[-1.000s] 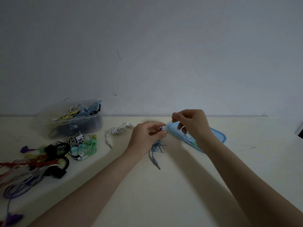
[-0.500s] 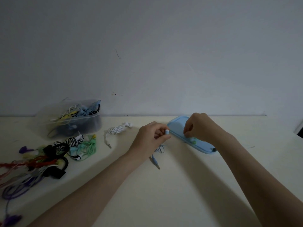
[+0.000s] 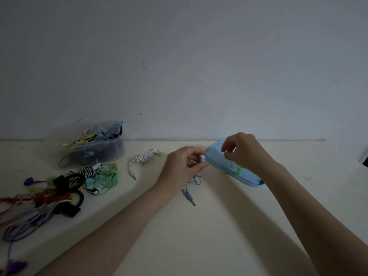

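Earbud (image 3: pixel 202 158) of blue earphone is pinched in my left grip (image 3: pixel 184 166), centre frame, cable (image 3: pixel 196 179) hanging down to surface (image 3: pixel 219 226). My right grip (image 3: pixel 245 152) hovers just right of it, curled; whether it holds something I cannot tell.

Earphones (image 3: pixel 202 158), pale blue: one bud w/ white tip pokes up, pinched btwn thumb & fingers of left hand (image 3: pixel 182 166). Thin cord (image 3: pixel 196 179) drops below that hand and loops loosely on the tabletop (image 3: pixel 219 226). It ends in a blue plug (image 3: pixel 189 195) lying flat, metal tip toward the viewer. Lid (image 3: pixel 216 157), light blue, flat, rounded corners, small green marks, lies just right of the bud, partly hidden by right hand (image 3: pixel 245 152).
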### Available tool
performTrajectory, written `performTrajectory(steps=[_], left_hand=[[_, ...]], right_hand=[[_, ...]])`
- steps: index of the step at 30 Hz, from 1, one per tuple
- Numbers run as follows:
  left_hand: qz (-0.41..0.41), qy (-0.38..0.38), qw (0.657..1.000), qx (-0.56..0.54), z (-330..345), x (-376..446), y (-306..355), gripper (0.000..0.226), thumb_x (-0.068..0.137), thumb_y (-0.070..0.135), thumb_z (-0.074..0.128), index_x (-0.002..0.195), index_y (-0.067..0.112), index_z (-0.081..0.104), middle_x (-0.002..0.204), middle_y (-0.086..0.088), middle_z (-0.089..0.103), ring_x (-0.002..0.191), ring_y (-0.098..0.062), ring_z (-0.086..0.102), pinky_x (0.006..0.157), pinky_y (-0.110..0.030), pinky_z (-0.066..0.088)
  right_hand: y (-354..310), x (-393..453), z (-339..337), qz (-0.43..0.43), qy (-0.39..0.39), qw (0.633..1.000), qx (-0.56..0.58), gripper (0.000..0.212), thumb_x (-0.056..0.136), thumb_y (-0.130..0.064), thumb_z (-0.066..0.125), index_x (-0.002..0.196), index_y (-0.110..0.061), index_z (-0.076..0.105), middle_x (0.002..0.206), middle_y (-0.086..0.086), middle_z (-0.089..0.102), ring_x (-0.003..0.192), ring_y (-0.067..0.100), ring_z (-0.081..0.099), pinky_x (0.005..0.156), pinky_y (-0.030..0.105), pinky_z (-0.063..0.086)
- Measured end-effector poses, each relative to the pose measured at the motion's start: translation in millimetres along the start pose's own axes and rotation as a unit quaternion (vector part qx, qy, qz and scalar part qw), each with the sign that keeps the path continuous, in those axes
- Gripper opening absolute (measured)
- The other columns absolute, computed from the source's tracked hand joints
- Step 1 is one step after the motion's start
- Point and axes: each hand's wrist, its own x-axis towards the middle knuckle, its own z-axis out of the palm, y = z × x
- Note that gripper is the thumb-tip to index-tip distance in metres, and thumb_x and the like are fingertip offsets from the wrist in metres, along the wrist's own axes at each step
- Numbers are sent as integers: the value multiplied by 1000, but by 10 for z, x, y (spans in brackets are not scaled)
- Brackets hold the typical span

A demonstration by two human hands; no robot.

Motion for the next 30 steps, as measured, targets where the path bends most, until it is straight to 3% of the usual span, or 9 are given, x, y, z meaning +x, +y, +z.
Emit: performTrajectory(steps=[8,13,18,22,25,30], left_hand=[[23,-8,999,25,6,-26,-11,23,75,3,74,98,3,70,83,5,63,74,10,60,75,-7,48],[26,18,999,35,-30,0,-13,17,79,3,70,95,2,68,83,5,62,71,12,59,71,-4,46],[31,14,998,48,-34,12,-26,15,82,3,67,97,2,67,89,1,63,73,11,60,71,-3,44],[19,8,1000,20,-58,20,-60,24,84,4,65,107,8,66,97,1,66,81,11,61,77,-7,47],[-20,4,1000,5,-138,61,-99,32,88,13,62,119,18,60,100,3,68,87,5,62,81,-9,48],[-73,-4,997,10,-257,114,-116,24,91,20,57,115,24,60,98,10,65,88,1,60,78,-7,44]], right_hand=[[-40,17,11,-2,10,998,62,13,83,-2,60,87,-9,70,84,3,66,66,10,55,54,9,38],[-164,-41,30,31,-74,969,232,16,83,3,59,76,-9,66,66,6,63,42,-1,55,45,10,42],[-219,-93,128,52,-128,926,352,18,84,6,58,74,-7,67,71,15,65,60,18,62,54,18,51],[-202,-108,150,70,-118,886,442,15,85,4,59,75,-5,67,69,10,64,59,14,63,56,16,51],[-169,-92,175,84,-93,879,460,15,85,4,60,75,-4,66,70,10,63,60,15,64,57,17,53],[-138,-78,231,103,-78,869,477,19,86,5,59,71,-5,64,68,10,62,54,12,63,53,17,51]])
